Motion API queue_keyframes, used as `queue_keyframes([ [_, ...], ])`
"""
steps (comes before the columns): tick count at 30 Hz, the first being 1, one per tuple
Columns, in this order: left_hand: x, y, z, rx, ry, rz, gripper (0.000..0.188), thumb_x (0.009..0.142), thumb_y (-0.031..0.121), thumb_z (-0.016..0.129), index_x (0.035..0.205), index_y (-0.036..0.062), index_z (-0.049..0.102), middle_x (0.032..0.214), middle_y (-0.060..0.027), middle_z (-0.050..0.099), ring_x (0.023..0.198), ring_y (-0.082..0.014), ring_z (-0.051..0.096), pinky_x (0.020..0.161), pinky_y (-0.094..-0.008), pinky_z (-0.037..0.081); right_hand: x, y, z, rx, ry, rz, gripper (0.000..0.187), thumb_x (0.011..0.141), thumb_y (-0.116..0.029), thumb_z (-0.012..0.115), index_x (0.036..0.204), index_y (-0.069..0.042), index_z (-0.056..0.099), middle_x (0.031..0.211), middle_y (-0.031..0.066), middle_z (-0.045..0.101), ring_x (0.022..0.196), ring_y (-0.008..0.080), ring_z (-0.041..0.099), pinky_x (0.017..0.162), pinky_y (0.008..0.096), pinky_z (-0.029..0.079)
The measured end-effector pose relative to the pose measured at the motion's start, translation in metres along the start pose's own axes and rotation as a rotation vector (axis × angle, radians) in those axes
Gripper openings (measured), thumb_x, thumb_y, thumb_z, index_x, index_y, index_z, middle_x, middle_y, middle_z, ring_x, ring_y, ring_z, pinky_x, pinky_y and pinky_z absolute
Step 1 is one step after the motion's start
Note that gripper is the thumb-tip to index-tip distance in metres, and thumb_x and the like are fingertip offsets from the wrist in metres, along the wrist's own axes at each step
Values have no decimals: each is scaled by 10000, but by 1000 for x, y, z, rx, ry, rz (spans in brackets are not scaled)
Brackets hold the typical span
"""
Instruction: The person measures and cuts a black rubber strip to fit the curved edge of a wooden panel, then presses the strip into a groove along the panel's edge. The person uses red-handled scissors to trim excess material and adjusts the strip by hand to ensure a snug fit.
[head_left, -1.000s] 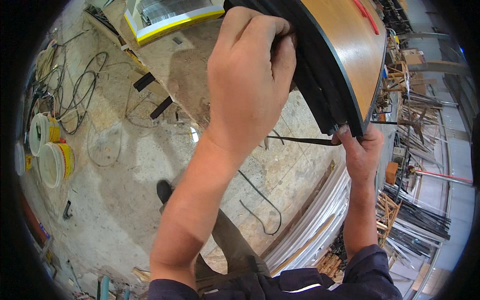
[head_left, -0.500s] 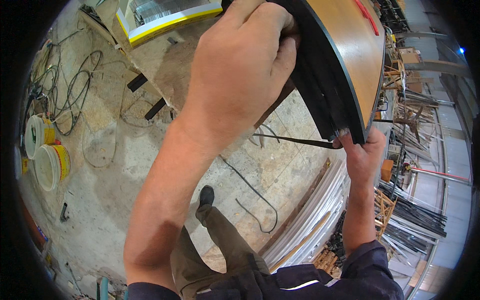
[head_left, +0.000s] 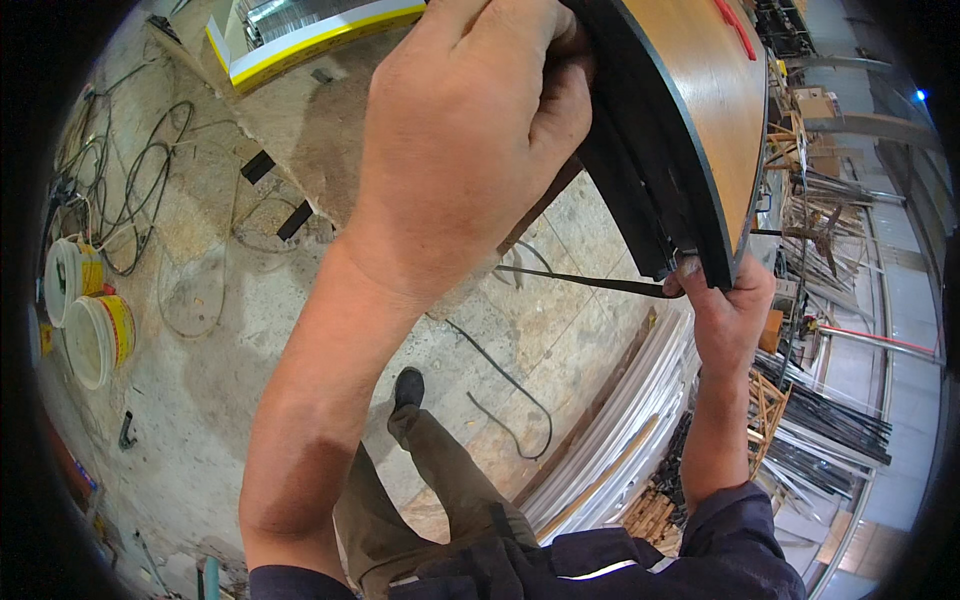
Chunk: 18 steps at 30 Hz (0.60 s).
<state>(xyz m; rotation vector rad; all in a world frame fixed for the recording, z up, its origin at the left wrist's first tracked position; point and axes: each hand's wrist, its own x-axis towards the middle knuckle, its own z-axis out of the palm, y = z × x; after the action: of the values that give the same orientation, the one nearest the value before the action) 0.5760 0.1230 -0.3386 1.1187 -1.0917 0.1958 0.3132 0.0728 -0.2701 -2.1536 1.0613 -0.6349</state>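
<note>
Now right hand pinches the black frame over floor, left hand curled at its edge, hold hidden.

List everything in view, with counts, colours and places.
Panel: one, brown, black edge, upper right
Slim item: one, red, on panel
Strip: one, black, panel's lower end
Box: one, yellow-white, top left
Worktop: one, brownish, under box
Buckets: at least two, white, left
Cables: several, dark, left
Profiles: many, white, lower right
Bars: many, black, far right
Shoe: one, black, lower middle
Left hand: one, bare, panel's edge
Right hand: one, bare, panel's lower end
</note>
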Motion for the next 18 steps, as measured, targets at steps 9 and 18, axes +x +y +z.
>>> queue_keyframes([
  [9, 4, -4, -1, 75, 21, 107, 207, 768, -54, 715, 921, 6, 588, 834, -142, 550, 670, -309, 602, 591, -377, 502, 7, 8, -5, -106, 11, -33, 64, 883, 24, 729, 946, 24, 730, 789, 78, 732, 662, 130, 704, 609, 289, 583],
  [18, -1, -14, 3, 129, 14, 89, 167, 816, 5, 699, 948, 4, 597, 825, -109, 562, 644, -239, 606, 556, -333, 486, 6, 0, -5, -52, -31, -35, 52, 862, 32, 717, 911, 25, 731, 793, 61, 733, 694, 105, 678, 636, 264, 552],
])
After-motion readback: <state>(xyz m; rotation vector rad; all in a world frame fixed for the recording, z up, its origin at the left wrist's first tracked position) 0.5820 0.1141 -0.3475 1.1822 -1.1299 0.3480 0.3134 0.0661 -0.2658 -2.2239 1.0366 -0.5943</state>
